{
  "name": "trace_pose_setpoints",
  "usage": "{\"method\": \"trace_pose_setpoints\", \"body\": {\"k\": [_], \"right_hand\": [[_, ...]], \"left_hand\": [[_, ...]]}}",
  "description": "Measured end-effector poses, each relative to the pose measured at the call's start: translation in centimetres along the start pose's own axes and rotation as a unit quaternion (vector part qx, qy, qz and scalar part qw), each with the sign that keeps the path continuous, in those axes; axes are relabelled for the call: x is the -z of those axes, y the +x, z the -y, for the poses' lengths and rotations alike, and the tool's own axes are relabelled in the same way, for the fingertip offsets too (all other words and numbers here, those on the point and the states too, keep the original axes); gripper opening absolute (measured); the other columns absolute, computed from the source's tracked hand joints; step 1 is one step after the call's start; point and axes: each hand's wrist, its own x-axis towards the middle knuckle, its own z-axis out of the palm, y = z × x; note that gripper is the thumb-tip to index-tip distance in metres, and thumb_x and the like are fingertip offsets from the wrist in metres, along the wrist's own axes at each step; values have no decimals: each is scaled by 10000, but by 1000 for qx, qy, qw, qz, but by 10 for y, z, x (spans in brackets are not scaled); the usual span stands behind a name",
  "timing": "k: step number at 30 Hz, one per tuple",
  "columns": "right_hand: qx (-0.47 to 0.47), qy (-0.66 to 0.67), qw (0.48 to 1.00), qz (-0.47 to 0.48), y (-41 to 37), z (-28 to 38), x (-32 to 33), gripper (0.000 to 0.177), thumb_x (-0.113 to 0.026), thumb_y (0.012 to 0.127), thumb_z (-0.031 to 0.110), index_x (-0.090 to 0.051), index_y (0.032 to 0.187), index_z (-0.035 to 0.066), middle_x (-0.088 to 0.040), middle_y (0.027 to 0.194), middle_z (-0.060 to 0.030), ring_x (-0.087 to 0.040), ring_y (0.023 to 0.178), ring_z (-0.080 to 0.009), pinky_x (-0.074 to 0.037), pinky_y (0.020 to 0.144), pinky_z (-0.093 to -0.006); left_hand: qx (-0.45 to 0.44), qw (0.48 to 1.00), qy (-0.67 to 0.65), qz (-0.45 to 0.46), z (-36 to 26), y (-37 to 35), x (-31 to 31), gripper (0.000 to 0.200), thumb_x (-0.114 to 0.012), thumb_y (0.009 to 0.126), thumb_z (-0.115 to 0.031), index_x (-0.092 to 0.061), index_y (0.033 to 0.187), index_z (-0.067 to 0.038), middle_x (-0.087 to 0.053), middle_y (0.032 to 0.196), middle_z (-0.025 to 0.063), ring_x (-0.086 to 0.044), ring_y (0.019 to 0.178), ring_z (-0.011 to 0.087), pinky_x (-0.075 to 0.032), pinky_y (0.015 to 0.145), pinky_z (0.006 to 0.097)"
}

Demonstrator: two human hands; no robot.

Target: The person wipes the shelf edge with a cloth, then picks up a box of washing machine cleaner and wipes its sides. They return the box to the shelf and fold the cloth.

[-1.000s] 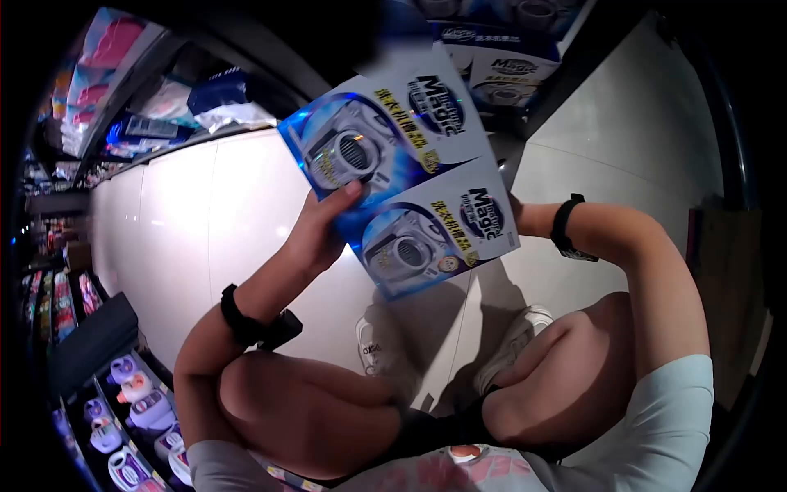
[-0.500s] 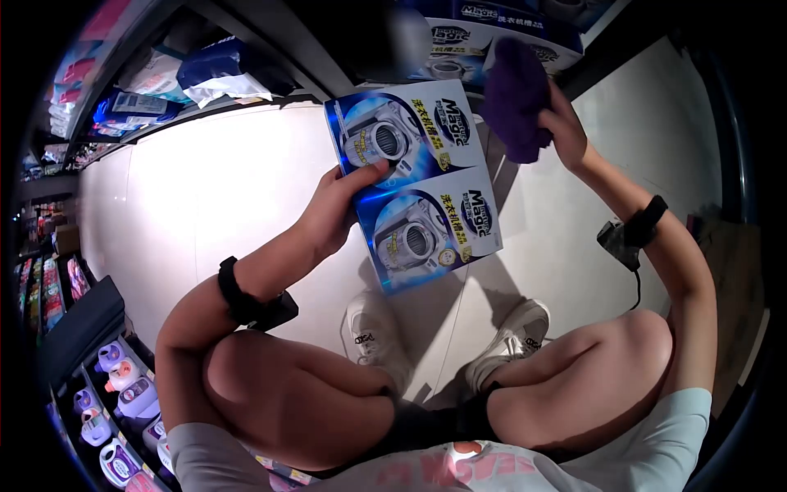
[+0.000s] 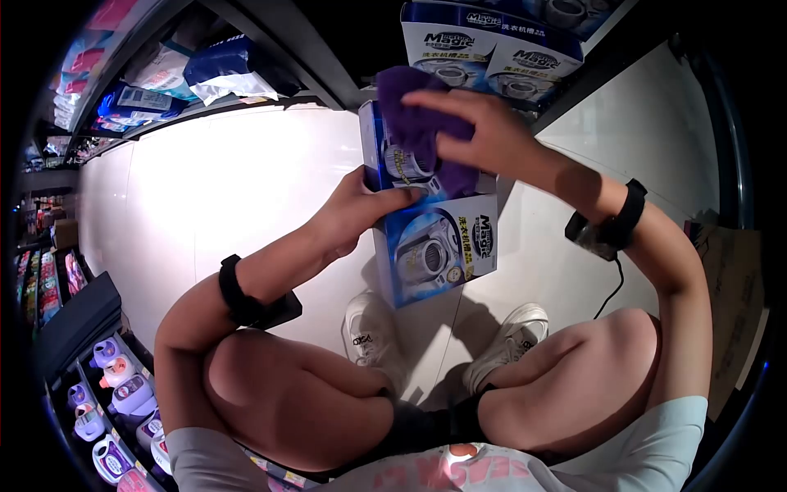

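My left hand (image 3: 361, 211) grips a blue and white box (image 3: 438, 254) of washing machine cleaner by its left side, thumb lying across the front. The box is held up above the floor, tilted, its printed face toward me. Against the upper part of that face lies a crumpled purple cloth (image 3: 426, 123), covering much of the print there. My right hand (image 3: 484, 131) holds the cloth from above, fingers bent over it and slightly blurred.
Similar cleaner boxes (image 3: 492, 61) stand on a shelf straight ahead. Bagged goods (image 3: 238, 70) lie on a shelf at upper left. Purple detergent bottles (image 3: 131, 396) line the lower left. A cardboard piece (image 3: 730, 303) is at the right. My shoes (image 3: 373, 328) rest on the pale tiled floor (image 3: 246, 180).
My right hand has brought the purple cloth left from beside the box onto its upper face. The box has shifted slightly right and down and turned, showing more of its side.
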Motion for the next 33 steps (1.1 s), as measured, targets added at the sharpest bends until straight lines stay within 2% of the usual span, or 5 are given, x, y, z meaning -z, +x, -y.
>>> {"method": "trace_pose_setpoints", "body": {"k": [11,14,25,26,33], "right_hand": [[-304,379,866,119,-31,-61,28,392,-585,846,208,-536,1167,-11,-572,1134,-82,-555,978,-114,-428,871,-234],[152,370,915,50,-44,-53,22,374,-613,836,127,-524,1171,-12,-557,1158,-104,-552,1037,-129,-424,902,-232],[-119,243,937,219,7,-7,80,470,-607,853,303,-520,1248,62,-579,1135,-103,-539,1007,-162,-411,878,-258],[-4,109,991,80,-2,-2,71,351,-541,755,87,-591,1095,14,-609,1061,-85,-587,949,-175,-447,861,-263],[119,-167,970,133,-18,34,36,280,-614,699,212,-654,917,41,-576,940,-109,-528,989,-253,-468,764,-373]], "left_hand": [[-83,963,182,179,-6,-10,2,475,-741,716,-141,-527,1092,55,-630,992,96,-585,886,134,-463,828,264],[-65,967,146,200,-17,-14,-7,475,-743,721,-153,-527,1085,62,-630,994,99,-588,881,135,-464,830,263],[-137,897,421,24,-21,-14,-19,416,-738,662,-226,-579,916,63,-623,731,164,-608,647,227,-476,654,315],[-154,897,413,20,-16,-11,-16,410,-731,660,-242,-582,894,59,-618,709,172,-608,633,248,-473,643,328],[-122,873,472,21,-14,0,-18,377,-720,641,-253,-595,832,47,-620,692,184,-616,640,298,-478,631,355]]}}
